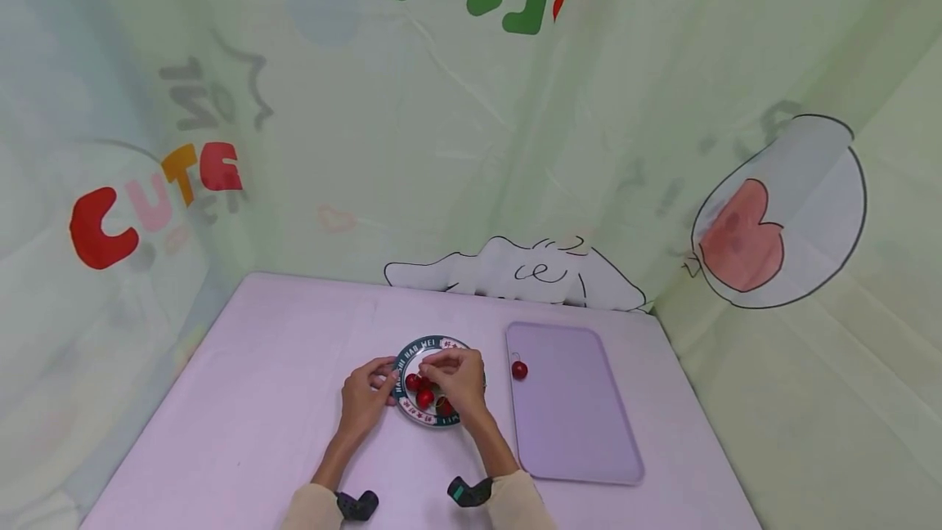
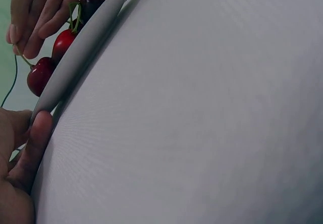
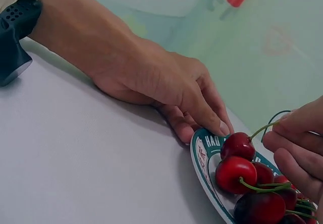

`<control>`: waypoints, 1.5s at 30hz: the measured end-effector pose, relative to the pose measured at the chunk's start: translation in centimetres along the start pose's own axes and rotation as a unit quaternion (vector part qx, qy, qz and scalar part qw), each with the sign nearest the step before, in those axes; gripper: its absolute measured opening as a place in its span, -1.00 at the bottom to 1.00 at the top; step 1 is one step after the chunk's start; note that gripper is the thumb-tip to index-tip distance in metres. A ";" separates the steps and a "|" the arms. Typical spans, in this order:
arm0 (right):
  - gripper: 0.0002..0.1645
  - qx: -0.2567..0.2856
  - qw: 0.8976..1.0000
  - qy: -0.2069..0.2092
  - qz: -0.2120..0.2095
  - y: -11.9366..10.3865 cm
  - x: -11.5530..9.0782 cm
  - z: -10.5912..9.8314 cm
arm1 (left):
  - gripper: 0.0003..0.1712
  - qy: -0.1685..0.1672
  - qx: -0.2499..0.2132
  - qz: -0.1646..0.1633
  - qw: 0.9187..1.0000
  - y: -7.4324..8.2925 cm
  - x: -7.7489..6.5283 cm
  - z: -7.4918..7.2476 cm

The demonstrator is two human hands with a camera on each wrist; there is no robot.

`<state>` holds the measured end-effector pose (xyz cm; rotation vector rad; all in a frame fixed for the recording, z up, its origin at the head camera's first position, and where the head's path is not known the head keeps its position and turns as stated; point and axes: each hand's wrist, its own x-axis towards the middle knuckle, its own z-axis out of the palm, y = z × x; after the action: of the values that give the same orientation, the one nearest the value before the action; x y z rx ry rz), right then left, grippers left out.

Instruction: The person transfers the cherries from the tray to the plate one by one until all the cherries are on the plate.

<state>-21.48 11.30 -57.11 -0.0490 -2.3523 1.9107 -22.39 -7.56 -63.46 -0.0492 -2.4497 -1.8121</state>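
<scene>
A round plate with a green lettered rim point(image 1: 430, 343) holds several dark red cherries point(image 1: 424, 398) with green stems. At the plate's left edge, my left hand point(image 1: 363, 397) grips the rim, thumb above and fingers beneath. My right hand point(image 1: 462, 380) is over the plate, pinching the thin stem of one cherry point(image 3: 237, 147) between thumb and fingertips. That same cherry point(image 2: 40, 76) appears close to the left thumb in the left wrist view; whether it rests on the plate, I cannot tell. The right hand hides part of the plate in the head view.
To the right of the plate lies a shallow purple tray point(image 1: 574, 415). A single cherry point(image 1: 519, 370) sits near its left edge. Pale cloth covers the table point(image 1: 294, 342), and a printed curtain point(image 1: 441, 145) hangs behind and along the sides.
</scene>
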 end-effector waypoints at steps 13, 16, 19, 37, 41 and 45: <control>-0.95 -0.049 0.998 0.003 -0.039 -0.1 -0.2 0.0 | -0.61 -0.002 -0.006 0.000 1.000 0.1 0.0 -0.1; -0.95 -0.056 0.998 0.001 -0.042 -0.1 -0.3 -0.1 | -0.61 -0.002 -0.008 -0.001 1.000 0.3 -0.1 -0.2; -0.95 -0.063 0.997 -0.001 -0.050 0.0 -0.4 -0.2 | -0.61 -0.003 -0.005 -0.001 1.000 0.4 -0.2 -0.2; -0.83 -0.031 0.998 -0.005 -0.055 0.0 -0.8 -1.4 | -0.62 0.005 -0.001 -0.002 1.000 0.1 -0.1 -0.1; -0.80 -0.025 0.998 -0.001 -0.063 -0.4 -0.8 -1.9 | -0.62 0.006 0.000 -0.002 1.000 0.2 -0.1 -0.1; -0.79 -0.032 0.997 0.019 -0.063 -0.6 -0.7 -2.7 | -0.62 0.005 0.000 -0.004 1.000 0.1 -0.1 0.0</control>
<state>-20.49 13.69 -55.99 0.0546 -2.3309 1.7624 -22.25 -7.56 -63.34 -0.0313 -2.4461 -1.8123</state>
